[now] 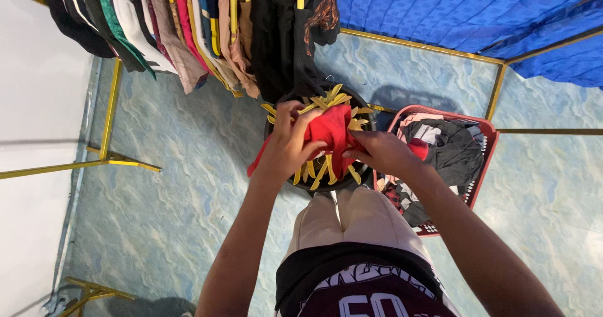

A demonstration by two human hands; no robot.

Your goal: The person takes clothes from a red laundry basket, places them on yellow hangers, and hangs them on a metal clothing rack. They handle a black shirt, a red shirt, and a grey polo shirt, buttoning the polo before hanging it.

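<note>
Red cloth (330, 131), left hand (290, 146), right hand (382, 153), both grips closed

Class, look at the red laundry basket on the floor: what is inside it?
The red basket holds a heap of crumpled clothes: black, white and pinkish pieces show on top. The right hand and forearm cover its near-left part, and whatever lies beneath the heap is hidden.

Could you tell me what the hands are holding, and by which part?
Both the left hand and the right hand grip a bunched red garment, one on each side.
</note>
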